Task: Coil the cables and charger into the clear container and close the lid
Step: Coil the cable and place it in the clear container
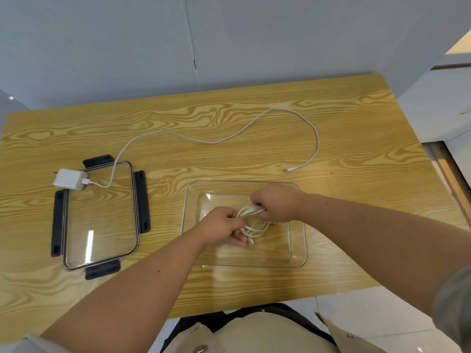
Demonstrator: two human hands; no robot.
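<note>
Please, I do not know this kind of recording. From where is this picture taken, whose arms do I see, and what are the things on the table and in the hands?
There is one picture, from a camera worn on a person's head, looking down at their own bare arms. No machine is here.

On the yellow wooden table stands a clear rectangular container, open. The left hand and the right hand together hold a white coiled cable over its inside.

To the left lies the clear lid with dark clips, flat on the table. A white square charger rests on the lid's far corner. Its long white cable is plugged in and runs uncoiled across the table.
</note>
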